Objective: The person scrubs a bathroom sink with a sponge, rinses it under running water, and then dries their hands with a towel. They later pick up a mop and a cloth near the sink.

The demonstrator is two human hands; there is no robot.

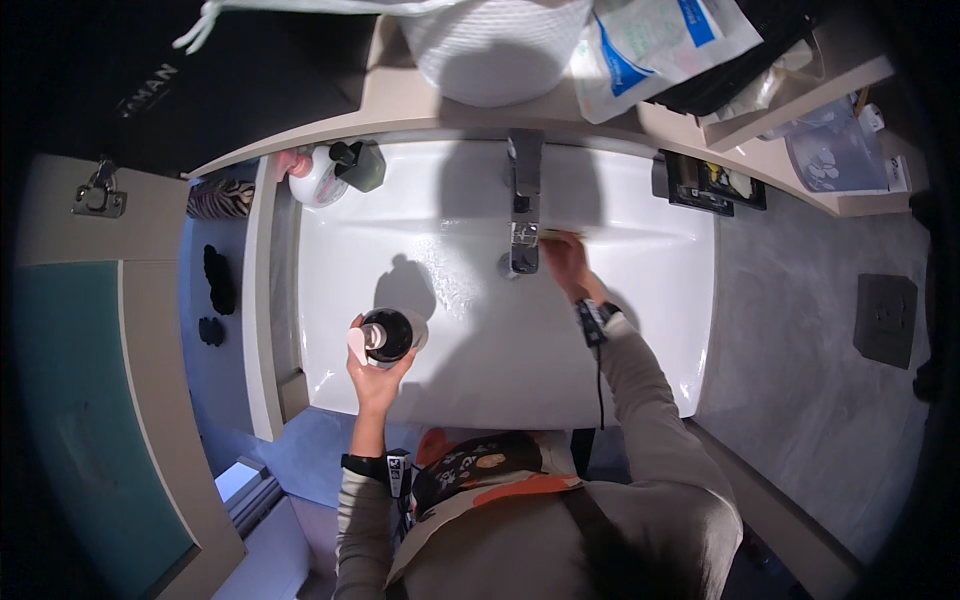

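Observation:
My left hand (381, 379) grips a dark round pump bottle (397, 335) with a pale pink pump head (360, 342), held upright over the left part of the white washbasin (637, 322). Blurred, my right hand (566, 262) is just right of the chrome faucet (524, 225). A thin yellowish item (559, 235), perhaps a sponge or cloth, shows at its fingertips; most of it is hidden. Wet streaks and droplets (446, 281) glisten on the basin between the bottle and the faucet.
A white pump bottle (315, 178) and a greenish bottle with a black cap (364, 166) stand at the basin's back left. Above the faucet, a shelf (390, 82) bears a white woven basket (499, 56) and a plastic packet (637, 60). A black tray (701, 184) sits back right.

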